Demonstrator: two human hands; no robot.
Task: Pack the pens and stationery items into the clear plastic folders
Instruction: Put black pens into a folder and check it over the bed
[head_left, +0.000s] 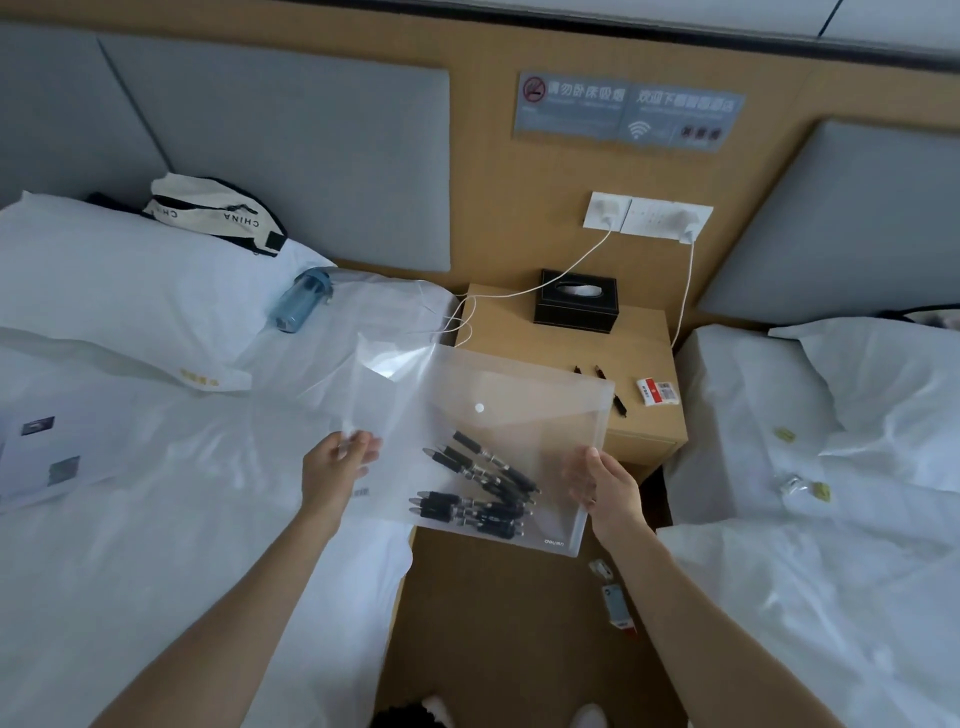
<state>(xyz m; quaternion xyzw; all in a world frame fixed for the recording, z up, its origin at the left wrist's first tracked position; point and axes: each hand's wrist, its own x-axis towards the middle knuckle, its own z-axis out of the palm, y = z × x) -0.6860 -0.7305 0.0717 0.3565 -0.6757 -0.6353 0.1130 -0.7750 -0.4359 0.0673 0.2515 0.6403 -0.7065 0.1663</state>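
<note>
A clear plastic folder (519, 395) with a white snap button hangs in the air between two beds. Several black pens (475, 486) lie heaped in its lower half. My right hand (602, 480) grips the folder's right edge, thumb on top. My left hand (340, 460) pinches the edge of a second clear plastic folder (384, 384) whose flap stands open over the left bed. On the nightstand (524, 332) lie three loose dark pens (618, 404) and a small red and white box (658, 391).
A black tissue box (575, 300) and white charging cables (550, 283) are on the nightstand. The left bed holds a blue bottle (300, 300), a bag (218, 213) and papers (41, 457). Small items (615, 605) lie on the floor; small wrappers (802, 486) on the right bed.
</note>
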